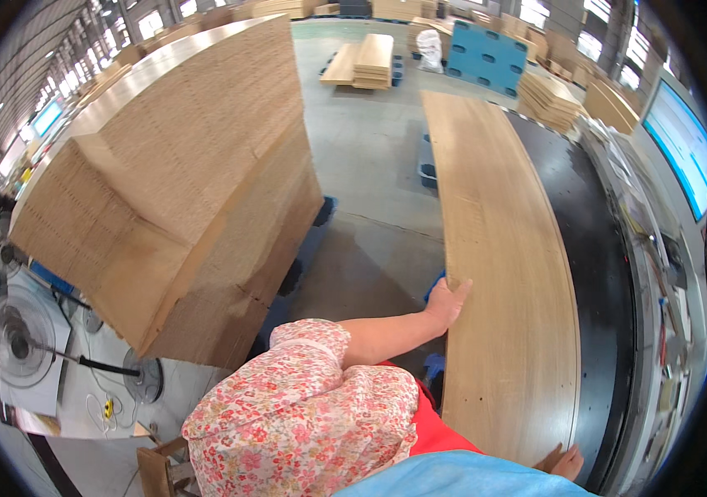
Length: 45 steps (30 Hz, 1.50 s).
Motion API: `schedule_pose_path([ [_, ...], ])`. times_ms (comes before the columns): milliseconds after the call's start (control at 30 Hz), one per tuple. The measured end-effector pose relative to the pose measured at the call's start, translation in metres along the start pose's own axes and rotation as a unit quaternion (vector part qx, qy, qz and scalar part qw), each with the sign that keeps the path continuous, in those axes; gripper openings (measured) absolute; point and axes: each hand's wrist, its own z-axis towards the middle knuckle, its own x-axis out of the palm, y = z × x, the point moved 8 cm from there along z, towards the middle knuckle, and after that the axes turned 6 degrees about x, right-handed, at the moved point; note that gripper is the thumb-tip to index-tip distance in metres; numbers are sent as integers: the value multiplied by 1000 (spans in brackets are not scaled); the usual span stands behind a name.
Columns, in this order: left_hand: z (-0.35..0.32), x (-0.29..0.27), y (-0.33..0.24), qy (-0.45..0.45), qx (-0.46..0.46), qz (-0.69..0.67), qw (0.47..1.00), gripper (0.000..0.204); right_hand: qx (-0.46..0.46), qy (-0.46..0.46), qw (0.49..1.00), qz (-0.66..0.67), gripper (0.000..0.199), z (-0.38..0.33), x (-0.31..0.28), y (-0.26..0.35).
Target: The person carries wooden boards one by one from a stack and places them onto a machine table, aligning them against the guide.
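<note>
A long wood-grain board (503, 232) lies lengthwise in front of me, partly over a black work table (598, 273). Small dark holes dot its near part. My left hand (449, 305) grips the board's left edge, thumb on top and the other fingers hidden underneath. At the near right corner region, my right hand (568, 464) is closed around the opposite edge; only part of this hand shows. A bit of blue (435, 284) is visible beside my left hand, too small to make out.
A tall stack of boards (196, 124) stands on a blue pallet (316, 215) to the left. Farther off are a low board stack (372, 60) and an upright blue pallet (486, 58). A monitor (678, 145) is at right, a standing fan (18, 338) at left.
</note>
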Motion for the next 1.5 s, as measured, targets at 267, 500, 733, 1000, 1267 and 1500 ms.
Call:
schedule_pose_path([
  [267, 1, -12, 9, -19, -23, 35, 999, 53, -26, 132, 978, -159, 43, 24, 7, 2],
  [500, 3, -12, 15, -20, -12, 73, 997, 55, -21, 254, 957, -134, 44, 31, 39, -53],
  [733, -1, -17, 86, 59, -291, -201, 934, 75, 13, 61, 996, 65, 64, 66, -24, -8],
  [1000, -28, -72, 149, 24, -457, -56, 888, 99, -4, 26, 998, -64, 41, 70, -151, 171],
  [1267, 68, -141, 132, -11, -517, -60, 854, 90, -80, 38, 990, -109, 32, 117, -133, 360],
  [1500, 176, -180, 113, -12, -509, -118, 852, 77, -97, 14, 989, -110, 32, 159, -89, 472],
])
